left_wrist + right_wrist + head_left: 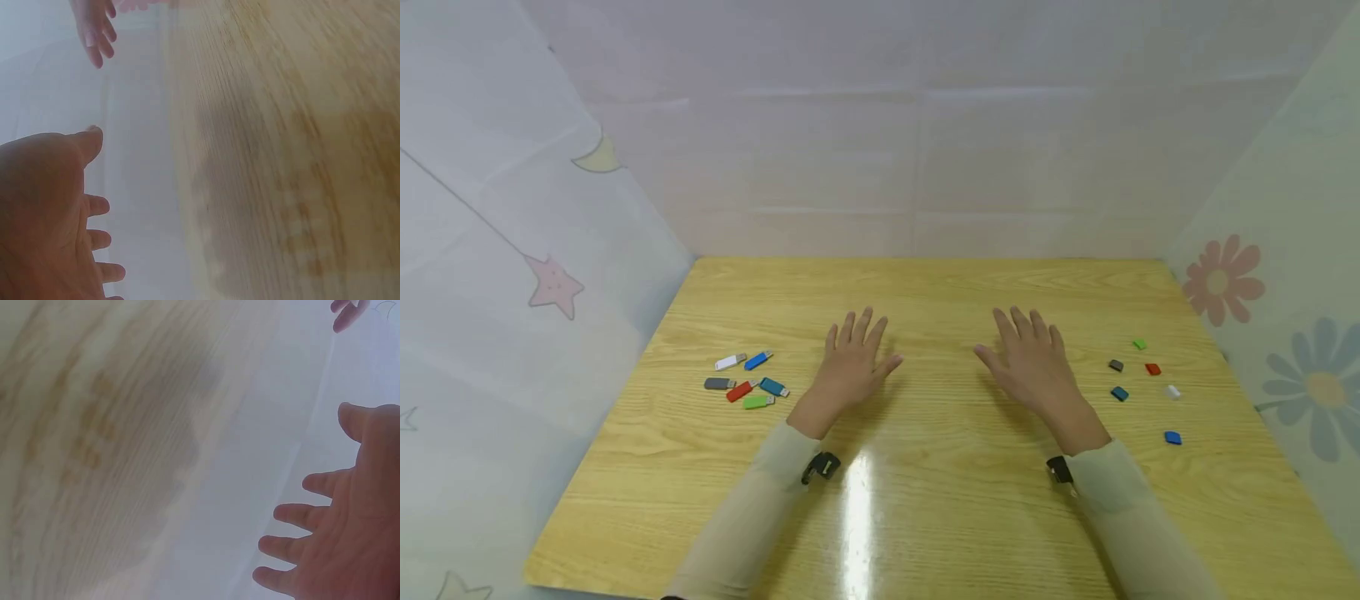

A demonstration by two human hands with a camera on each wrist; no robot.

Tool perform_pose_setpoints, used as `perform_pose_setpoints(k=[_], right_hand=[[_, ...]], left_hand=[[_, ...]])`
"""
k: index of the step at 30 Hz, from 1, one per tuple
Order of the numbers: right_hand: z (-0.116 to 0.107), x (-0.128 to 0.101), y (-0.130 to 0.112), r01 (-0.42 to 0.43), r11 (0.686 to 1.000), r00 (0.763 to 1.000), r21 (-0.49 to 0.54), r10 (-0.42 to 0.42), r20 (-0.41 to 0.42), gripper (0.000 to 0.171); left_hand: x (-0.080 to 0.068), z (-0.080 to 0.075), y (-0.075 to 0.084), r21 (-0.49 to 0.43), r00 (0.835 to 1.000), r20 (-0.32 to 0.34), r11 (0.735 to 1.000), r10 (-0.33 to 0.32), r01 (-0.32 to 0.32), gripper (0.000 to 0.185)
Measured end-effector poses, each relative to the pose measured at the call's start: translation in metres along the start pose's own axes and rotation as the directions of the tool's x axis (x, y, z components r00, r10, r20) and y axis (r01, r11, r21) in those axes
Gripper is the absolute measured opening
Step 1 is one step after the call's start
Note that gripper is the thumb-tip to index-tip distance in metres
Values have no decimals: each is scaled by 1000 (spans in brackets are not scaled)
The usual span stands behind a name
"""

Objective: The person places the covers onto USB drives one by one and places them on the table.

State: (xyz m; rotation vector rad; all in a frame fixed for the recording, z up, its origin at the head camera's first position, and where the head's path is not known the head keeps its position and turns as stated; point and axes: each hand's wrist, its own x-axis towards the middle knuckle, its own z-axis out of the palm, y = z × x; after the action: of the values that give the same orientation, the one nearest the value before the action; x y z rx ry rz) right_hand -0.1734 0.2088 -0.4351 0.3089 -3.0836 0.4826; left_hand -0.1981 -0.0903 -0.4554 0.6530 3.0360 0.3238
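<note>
My left hand (850,367) hovers over the middle left of the table, palm down, fingers spread, holding nothing. Just left of it lie several USB sticks with bare metal plugs: white (728,362), blue (757,361), grey (719,383), red (741,391), teal (773,387) and green (758,402). On the right, my right hand (1030,367) is likewise spread and holds nothing. Beyond it are scattered small caps: green (1139,344), grey (1116,365), red (1153,369), teal (1119,393), white (1173,392) and blue (1173,437). Both wrist views show the hands raised above the tabletop.
The wooden table (925,292) has a pale sheet (917,167) hanging behind its far edge. Patterned sheets flank it, with a pink star (553,286) on the left and flowers (1223,281) on the right. A small black device (822,467) is strapped at the left wrist.
</note>
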Motion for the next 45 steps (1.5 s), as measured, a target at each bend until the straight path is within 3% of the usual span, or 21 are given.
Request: perform_pose_setpoints(k=[10, 20, 26, 37, 45], right_hand=[[-8, -14, 6, -5, 1000, 1000, -12, 6, 18, 79], [-5, -18, 20, 8, 999, 999, -34, -7, 35, 74], [-9, -24, 29, -11, 999, 997, -36, 14, 71, 74], [-12, -40, 54, -63, 998, 992, -26, 65, 108, 73], [-16, -49, 74, -87, 996, 986, -10, 88, 142, 77]], left_hand=[[-13, -5, -7, 39, 1000, -4, 999, -24, 24, 72], [-26, -6, -25, 58, 996, -42, 995, -78, 80, 67], [-33, -6, -37, 46, 996, -28, 995, -90, 92, 64], [-53, -13, -54, 14, 995, -21, 995, -101, 101, 57], [-60, -17, -65, 69, 993, -15, 991, -116, 117, 58]])
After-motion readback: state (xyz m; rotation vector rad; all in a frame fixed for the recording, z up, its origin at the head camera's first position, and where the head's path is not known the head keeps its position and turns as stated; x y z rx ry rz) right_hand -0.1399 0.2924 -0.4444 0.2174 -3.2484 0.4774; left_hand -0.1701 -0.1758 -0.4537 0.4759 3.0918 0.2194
